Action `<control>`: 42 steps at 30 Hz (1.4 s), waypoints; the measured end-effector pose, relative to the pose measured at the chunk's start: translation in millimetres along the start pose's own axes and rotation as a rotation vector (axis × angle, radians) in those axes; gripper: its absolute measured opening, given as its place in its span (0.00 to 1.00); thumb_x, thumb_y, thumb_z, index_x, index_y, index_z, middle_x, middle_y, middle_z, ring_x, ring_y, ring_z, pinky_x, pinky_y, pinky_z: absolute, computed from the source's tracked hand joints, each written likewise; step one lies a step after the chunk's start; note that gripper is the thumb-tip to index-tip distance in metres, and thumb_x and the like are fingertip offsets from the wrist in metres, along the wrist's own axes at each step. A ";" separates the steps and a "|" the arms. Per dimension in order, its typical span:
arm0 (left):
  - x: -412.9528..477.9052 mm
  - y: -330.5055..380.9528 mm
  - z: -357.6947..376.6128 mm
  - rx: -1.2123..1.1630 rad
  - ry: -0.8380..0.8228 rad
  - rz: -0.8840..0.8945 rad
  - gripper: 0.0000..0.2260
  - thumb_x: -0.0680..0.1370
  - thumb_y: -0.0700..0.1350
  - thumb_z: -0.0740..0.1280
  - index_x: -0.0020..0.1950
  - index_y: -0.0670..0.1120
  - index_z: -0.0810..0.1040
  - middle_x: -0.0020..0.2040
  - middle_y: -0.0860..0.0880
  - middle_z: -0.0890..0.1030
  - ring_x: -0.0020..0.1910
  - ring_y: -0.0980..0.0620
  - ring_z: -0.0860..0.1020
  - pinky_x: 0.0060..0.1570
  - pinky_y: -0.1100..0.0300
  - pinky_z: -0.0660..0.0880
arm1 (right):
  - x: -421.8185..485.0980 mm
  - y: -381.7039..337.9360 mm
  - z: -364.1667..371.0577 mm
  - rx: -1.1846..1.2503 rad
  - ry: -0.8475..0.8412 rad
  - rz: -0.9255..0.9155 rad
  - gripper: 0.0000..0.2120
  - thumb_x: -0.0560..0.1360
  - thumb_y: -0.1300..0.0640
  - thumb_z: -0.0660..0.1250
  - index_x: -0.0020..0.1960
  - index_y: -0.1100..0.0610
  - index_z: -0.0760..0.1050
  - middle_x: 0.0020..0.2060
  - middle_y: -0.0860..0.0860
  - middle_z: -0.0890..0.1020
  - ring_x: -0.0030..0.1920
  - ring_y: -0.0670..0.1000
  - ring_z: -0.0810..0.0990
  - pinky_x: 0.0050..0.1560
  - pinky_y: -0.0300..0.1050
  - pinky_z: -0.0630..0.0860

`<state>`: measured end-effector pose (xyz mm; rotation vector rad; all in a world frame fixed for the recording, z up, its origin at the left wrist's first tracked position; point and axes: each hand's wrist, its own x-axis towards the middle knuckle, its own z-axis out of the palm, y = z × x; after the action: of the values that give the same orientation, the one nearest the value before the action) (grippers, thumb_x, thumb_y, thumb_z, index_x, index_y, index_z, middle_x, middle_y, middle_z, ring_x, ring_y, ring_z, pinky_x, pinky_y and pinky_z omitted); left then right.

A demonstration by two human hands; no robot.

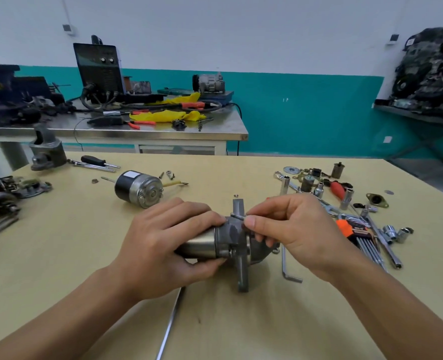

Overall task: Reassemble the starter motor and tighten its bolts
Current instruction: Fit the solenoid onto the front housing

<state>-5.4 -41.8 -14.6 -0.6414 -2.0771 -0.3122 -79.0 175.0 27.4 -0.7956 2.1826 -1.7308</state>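
head view: risk first. right hand (290, 229) pinches a small bolt (238, 216) between thumb and forefinger at the top of the starter motor (223, 242). if the bolt enters tilted, it will likely cross-thread in the cast housing. a slip from the fingertips would send it among the loose sockets toward the right edge of the table (85, 255).

left hand (163, 240) is wrapped round the cylinder body. judged: if that grip eases, body and housing could turn out of line and the hole would no longer match.

a hex key (285, 266) lies just beside the motor on its right side, untouched; tightening is not yet done.

motor lies on its side about midway between the left and right edges. smooth metallic body on the left, grey cast nose with a flat flange standing on edge on the right.
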 end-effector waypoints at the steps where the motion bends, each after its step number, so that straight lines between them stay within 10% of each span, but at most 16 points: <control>1: -0.1 -0.2 -0.1 -0.004 0.004 -0.001 0.18 0.71 0.50 0.78 0.57 0.46 0.81 0.50 0.48 0.84 0.41 0.47 0.81 0.40 0.51 0.77 | 0.2 -1.3 -1.4 -0.022 -0.012 -0.003 0.03 0.73 0.63 0.74 0.43 0.57 0.85 0.31 0.54 0.84 0.30 0.47 0.79 0.31 0.35 0.76; 12: 0.4 -0.6 -0.1 -0.046 -0.001 -0.017 0.19 0.71 0.51 0.78 0.58 0.48 0.79 0.52 0.50 0.84 0.43 0.51 0.79 0.41 0.52 0.77 | 9.1 -17.0 -11.5 -0.316 -0.131 -0.134 0.05 0.73 0.59 0.76 0.44 0.49 0.85 0.34 0.46 0.86 0.34 0.45 0.84 0.36 0.34 0.79; 22: 3.4 9.8 -9.3 -0.032 -0.143 -0.248 0.33 0.65 0.60 0.76 0.67 0.52 0.72 0.51 0.58 0.82 0.48 0.55 0.79 0.45 0.54 0.79 | 10.0 -6.9 -2.1 -0.078 -0.168 -0.081 0.11 0.74 0.65 0.73 0.40 0.50 0.87 0.36 0.53 0.86 0.33 0.45 0.83 0.35 0.35 0.79; 42: 14.0 19.1 -18.2 0.004 -0.264 -0.218 0.22 0.69 0.63 0.73 0.56 0.50 0.82 0.44 0.57 0.82 0.40 0.53 0.74 0.38 0.53 0.76 | 3.9 7.5 13.5 -0.119 -0.068 -0.075 0.13 0.79 0.53 0.66 0.38 0.55 0.82 0.22 0.46 0.76 0.23 0.42 0.70 0.25 0.33 0.66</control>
<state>11.6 -29.5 6.7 -0.4737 -2.4073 -0.3620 -77.3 162.9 17.2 -0.9627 2.2539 -1.5942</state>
